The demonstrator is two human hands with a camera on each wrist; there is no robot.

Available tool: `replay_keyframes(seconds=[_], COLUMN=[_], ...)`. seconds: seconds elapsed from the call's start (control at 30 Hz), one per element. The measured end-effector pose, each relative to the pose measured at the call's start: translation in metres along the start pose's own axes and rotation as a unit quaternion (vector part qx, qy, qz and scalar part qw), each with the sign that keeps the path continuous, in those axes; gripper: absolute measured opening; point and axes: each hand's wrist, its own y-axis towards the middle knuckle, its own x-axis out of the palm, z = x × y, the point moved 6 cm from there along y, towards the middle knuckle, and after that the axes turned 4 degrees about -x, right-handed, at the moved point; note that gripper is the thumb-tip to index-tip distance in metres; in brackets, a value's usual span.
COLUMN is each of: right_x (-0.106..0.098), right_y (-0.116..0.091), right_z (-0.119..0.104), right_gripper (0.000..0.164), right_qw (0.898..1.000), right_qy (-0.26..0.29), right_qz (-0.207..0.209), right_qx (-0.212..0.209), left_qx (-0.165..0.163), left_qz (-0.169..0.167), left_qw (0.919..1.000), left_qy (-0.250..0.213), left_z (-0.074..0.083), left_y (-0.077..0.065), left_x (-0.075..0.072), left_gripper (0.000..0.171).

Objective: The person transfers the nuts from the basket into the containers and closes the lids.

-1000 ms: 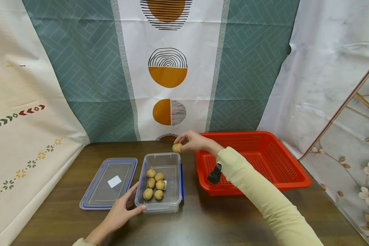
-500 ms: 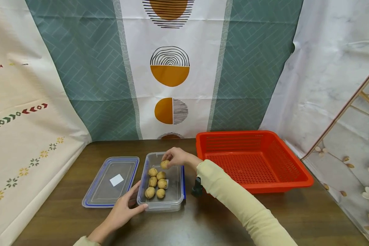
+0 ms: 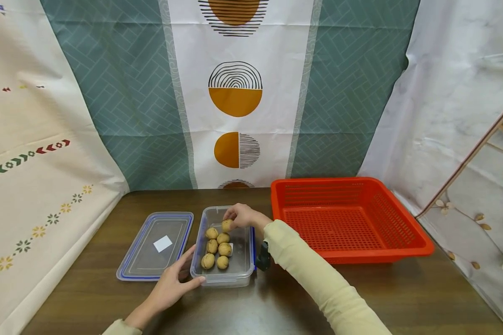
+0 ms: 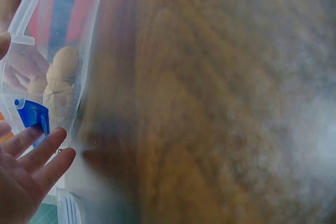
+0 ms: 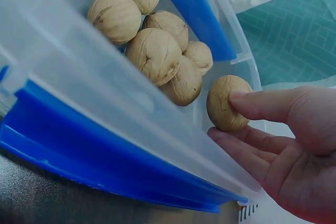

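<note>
A clear plastic box (image 3: 230,280) with blue side clasps stands on the table, holding several walnuts (image 3: 212,246) bunched on its left side. My right hand (image 3: 245,215) reaches over the far end of the box. Between its thumb and fingers it pinches a walnut (image 5: 228,103), low inside the box and slightly apart from the others. My left hand (image 3: 173,284) steadies the near left corner, thumb on the front rim, fingers spread along the left side. In the left wrist view, its straight fingers lie by a blue clasp (image 4: 34,115).
A clear lid (image 3: 144,256) with a blue seal and a white square on it lies flat left of the box. To the right stands a red perforated basket (image 3: 356,255) with no walnuts visible inside. Patterned cloth hangs behind the dark wooden table (image 3: 289,307).
My right hand has carried the walnut leftward from beside the basket, over the box's right rim and down into its far end. My left hand has stayed at the box.
</note>
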Motion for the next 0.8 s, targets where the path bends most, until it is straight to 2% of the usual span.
replay_keyframes(seconds=[0.03, 0.1, 0.23, 0.27, 0.3, 0.37, 0.43, 0.5, 0.6, 0.7, 0.8], right_x=[0.002, 0.005, 0.012, 0.01, 0.013, 0.021, 0.03, 0.042, 0.051, 0.044, 0.034], right_y=[0.008, 0.016, 0.028, 0.022, 0.028, 0.043, 0.067, 0.092, 0.11, 0.096, 0.067], right_z=[0.009, 0.017, 0.027, 0.019, 0.025, 0.042, 0.068, 0.095, 0.113, 0.092, 0.055], right_gripper=[0.025, 0.024, 0.027, 0.029, 0.028, 0.027, 0.025, 0.026, 0.026, 0.027, 0.027], right_qw=[1.0, 1.0, 0.999, 0.997, 0.997, 0.997, 0.998, 0.999, 0.999, 0.999, 0.998], right_qy=[0.002, -0.005, -0.047, -0.065, -0.069, -0.07, -0.055, -0.034, -0.037, -0.031, -0.028], right_qz=[-0.003, -0.008, 0.001, 0.005, 0.009, 0.015, 0.015, 0.005, 0.004, -0.008, -0.013], right_qx=[-0.018, -0.017, 0.009, 0.028, 0.023, 0.013, -0.003, 0.01, 0.012, 0.036, 0.059], left_qx=[0.001, 0.003, 0.008, 0.01, 0.011, 0.013, 0.016, 0.014, 0.01, 0.01, 0.012], left_qz=[0.0, -0.003, -0.007, -0.007, -0.007, -0.007, -0.007, -0.008, -0.009, -0.009, -0.008], left_qw=[1.0, 1.0, 0.9999, 0.9999, 0.9999, 0.9998, 0.9997, 0.9997, 0.9998, 0.9999, 0.9998], left_qy=[-0.001, 0.0, -0.003, -0.004, -0.008, -0.015, -0.018, -0.017, -0.011, -0.008, -0.01], left_z=[0.0, 0.0, 0.0, 0.001, 0.001, 0.001, 0.002, 0.002, 0.002, 0.002, 0.003], left_y=[0.0, 0.0, -0.001, -0.001, -0.001, -0.001, -0.001, -0.001, -0.001, -0.002, -0.002], left_x=[0.0, 0.0, 0.0, 0.0, 0.0, 0.0, -0.001, -0.001, -0.001, 0.0, -0.001], left_gripper=[0.08, 0.079, 0.078, 0.078, 0.078, 0.078, 0.078, 0.078, 0.079, 0.078, 0.078])
